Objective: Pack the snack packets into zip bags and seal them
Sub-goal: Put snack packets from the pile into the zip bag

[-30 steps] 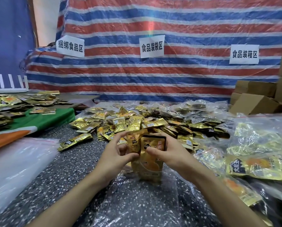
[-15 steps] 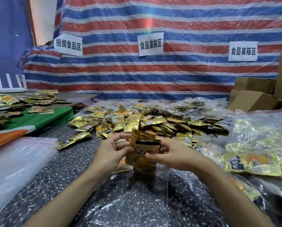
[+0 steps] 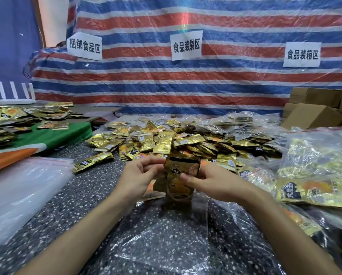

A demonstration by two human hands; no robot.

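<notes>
Pinching a seemingly light, slippery stack of snack packets (image 3: 181,179) by its side edges, the left hand (image 3: 138,175) and right hand (image 3: 207,183) are holding it upright over a limp zip bag (image 3: 166,245), near centre of the desk (image 3: 83,195).

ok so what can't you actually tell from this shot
Head view only:
- Count of the held packets: the front one plus the left hand and right hand hide the rest.
- Whether their bottom edge is inside the clear zip bag: its mouth is lost in see-through film and glare.
- Filled bags at right: cut off by the frame edge.
</notes>
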